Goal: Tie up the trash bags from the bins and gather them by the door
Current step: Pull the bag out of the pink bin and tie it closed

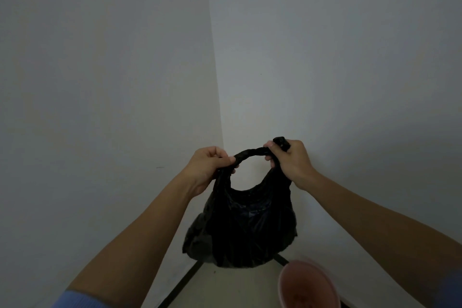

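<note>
A black trash bag (241, 227) hangs in the air in front of a wall corner, clear of the floor. Its top edges are twisted into a dark band that arcs between my two hands. My left hand (208, 166) is closed on the left end of that band. My right hand (290, 161) is closed on the right end, with a short black tail of plastic sticking up out of the fist. The bag's body sags full and rounded below the band.
A pink bin (307, 285) stands on the floor at the lower right, under and to the right of the bag. Two pale walls meet in a corner (220, 107) straight ahead. A dark skirting strip (182, 282) runs along the pale floor.
</note>
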